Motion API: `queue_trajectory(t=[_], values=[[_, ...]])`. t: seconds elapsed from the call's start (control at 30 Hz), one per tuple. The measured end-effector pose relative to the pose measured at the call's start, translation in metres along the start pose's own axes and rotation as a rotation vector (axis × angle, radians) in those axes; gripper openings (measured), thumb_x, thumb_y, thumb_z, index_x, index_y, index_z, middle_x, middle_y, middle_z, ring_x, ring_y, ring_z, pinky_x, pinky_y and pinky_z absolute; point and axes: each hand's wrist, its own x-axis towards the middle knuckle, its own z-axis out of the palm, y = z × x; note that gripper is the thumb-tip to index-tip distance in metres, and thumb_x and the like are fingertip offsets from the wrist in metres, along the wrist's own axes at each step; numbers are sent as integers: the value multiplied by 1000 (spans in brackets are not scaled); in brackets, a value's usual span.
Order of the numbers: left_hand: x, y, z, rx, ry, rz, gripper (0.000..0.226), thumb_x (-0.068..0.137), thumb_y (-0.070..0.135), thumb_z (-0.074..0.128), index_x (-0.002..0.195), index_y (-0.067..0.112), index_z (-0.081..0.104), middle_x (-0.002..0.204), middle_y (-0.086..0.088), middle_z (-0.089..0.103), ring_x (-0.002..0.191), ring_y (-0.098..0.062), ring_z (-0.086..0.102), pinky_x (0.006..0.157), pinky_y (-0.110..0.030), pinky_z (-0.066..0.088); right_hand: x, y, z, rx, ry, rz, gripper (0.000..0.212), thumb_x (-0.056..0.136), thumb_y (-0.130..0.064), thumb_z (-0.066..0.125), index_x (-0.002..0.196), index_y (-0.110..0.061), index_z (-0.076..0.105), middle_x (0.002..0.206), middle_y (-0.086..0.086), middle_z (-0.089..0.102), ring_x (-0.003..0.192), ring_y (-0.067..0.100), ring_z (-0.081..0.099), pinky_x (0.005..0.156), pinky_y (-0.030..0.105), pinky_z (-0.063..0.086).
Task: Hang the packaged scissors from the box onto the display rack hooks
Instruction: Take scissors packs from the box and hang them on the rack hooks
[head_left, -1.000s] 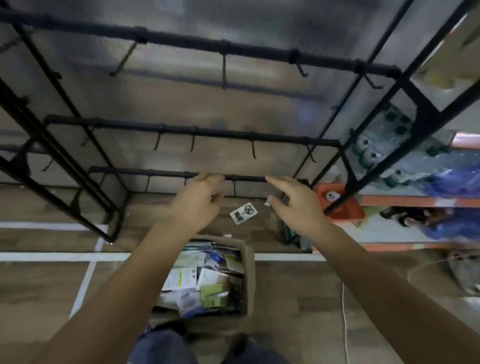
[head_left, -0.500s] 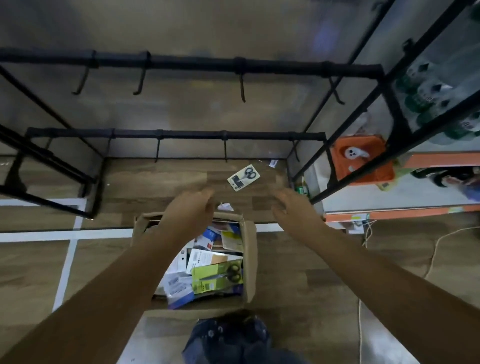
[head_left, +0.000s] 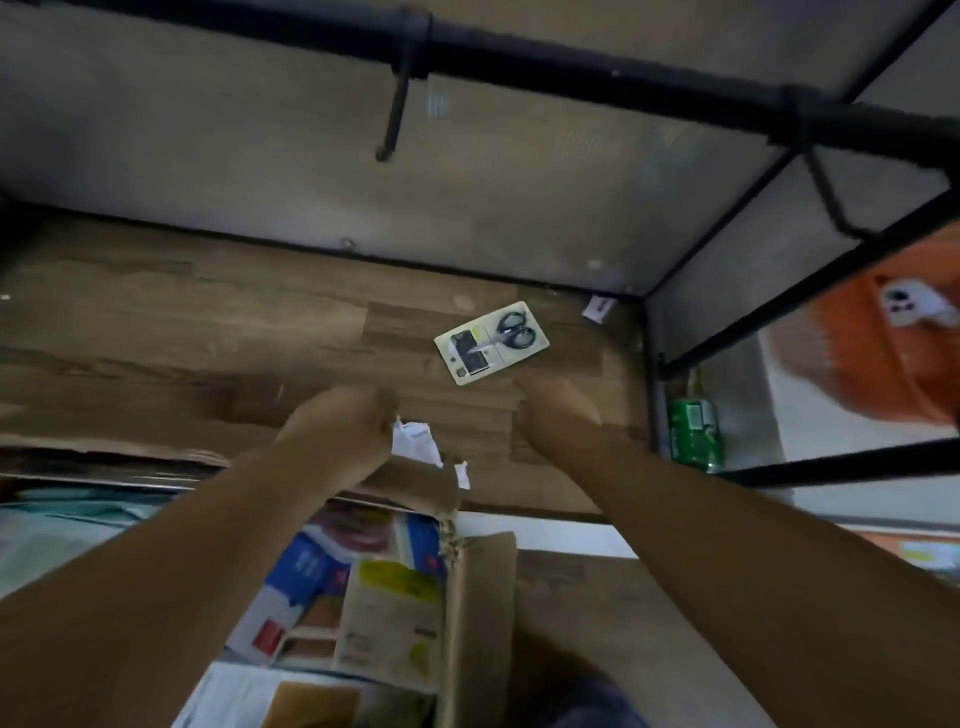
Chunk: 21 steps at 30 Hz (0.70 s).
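Note:
One packaged pair of scissors (head_left: 491, 343), black handles on a pale card, lies flat on the wooden floor under the rack. My right hand (head_left: 558, 410) is stretched out just below that card, holding nothing and not touching it. My left hand (head_left: 337, 436) is curled into a loose fist over the far edge of the cardboard box (head_left: 478, 597), beside a white paper scrap (head_left: 413, 441). The box holds several packaged items. The black rack bar (head_left: 571, 67) crosses the top, with an empty hook (head_left: 395, 119) hanging from it.
A second empty hook (head_left: 831, 202) hangs at the right end of the bar. The rack's black corner post (head_left: 652, 364) stands right of the scissors, with a green can (head_left: 693, 434) behind it. An orange tray (head_left: 872, 353) sits further right. A small white tag (head_left: 597, 309) lies near the wall.
Both hands dropped from the lower rack bar toward the floor. The view moved down and closer, so the scissors pack on the floor and the box now look much larger.

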Motion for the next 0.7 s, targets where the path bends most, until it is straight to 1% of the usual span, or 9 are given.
queue_trajectory(t=[0.07, 0.17, 0.23, 0.33, 0.4, 0.47, 0.6, 0.63, 0.7], values=[[27, 2, 7, -7, 42, -1, 19, 93, 12, 41, 98, 15, 59, 88, -6, 58, 83, -23, 54, 71, -29, 42, 30, 6, 17, -55, 5, 7, 35, 90, -9, 45, 124, -15, 53, 129, 7, 52, 118, 25, 50, 94, 33, 44], [58, 0, 13, -29, 75, -26, 24, 92, 10, 45, 110, 14, 59, 107, -9, 62, 88, -23, 55, 75, -29, 45, 70, 6, 36, -94, 6, -83, 36, 90, -8, 44, 125, -12, 48, 130, 7, 49, 120, 25, 47, 92, 33, 41], [71, 0, 13, -21, 67, -45, 25, 91, 11, 47, 113, 13, 60, 108, -8, 62, 89, -22, 56, 73, -30, 45, 96, 5, 49, -123, 6, -129, 39, 89, -8, 44, 128, -10, 43, 132, 8, 45, 121, 26, 46, 91, 34, 40], [79, -5, 17, -13, 45, -70, 25, 91, 13, 49, 113, 14, 60, 108, -8, 62, 93, -22, 56, 81, -32, 47, 132, 4, 67, -199, 8, -191, 62, 89, -10, 47, 144, -5, 20, 152, 12, 21, 138, 28, 26, 108, 39, 29], [79, -8, 19, 21, 63, -68, 26, 92, 15, 48, 115, 16, 59, 108, -6, 60, 90, -20, 53, 79, -31, 46, 144, 7, 75, -256, -35, -195, 70, 89, -12, 47, 147, -4, 9, 156, 11, 8, 143, 28, 13, 114, 43, 20], [77, -5, 19, 34, 80, -64, 27, 92, 14, 47, 116, 16, 58, 106, -6, 61, 86, -19, 51, 74, -28, 44, 144, 14, 81, -258, -54, -196, 66, 89, -12, 48, 146, -4, 16, 154, 11, 14, 140, 27, 20, 111, 41, 26], [77, 7, 15, 32, 88, -58, 27, 93, 13, 44, 114, 13, 61, 105, -8, 63, 86, -20, 54, 69, -27, 41, 126, 20, 84, -326, 3, -284, 38, 88, -7, 49, 127, -5, 49, 133, 13, 42, 118, 30, 46, 91, 38, 43], [77, 9, 15, 34, 82, -49, 28, 93, 13, 43, 115, 13, 61, 105, -8, 64, 87, -20, 56, 70, -26, 41, 125, 21, 82, -360, 38, -308, 35, 87, -5, 50, 123, -6, 53, 129, 12, 44, 116, 30, 47, 89, 38, 43], [79, 8, 17, 41, 45, -39, 29, 94, 14, 44, 120, 15, 58, 111, -6, 62, 88, -17, 53, 73, -25, 41, 133, 25, 78, -365, 131, -346, 42, 85, -5, 54, 127, -8, 48, 131, 13, 41, 117, 31, 43, 91, 40, 40]])
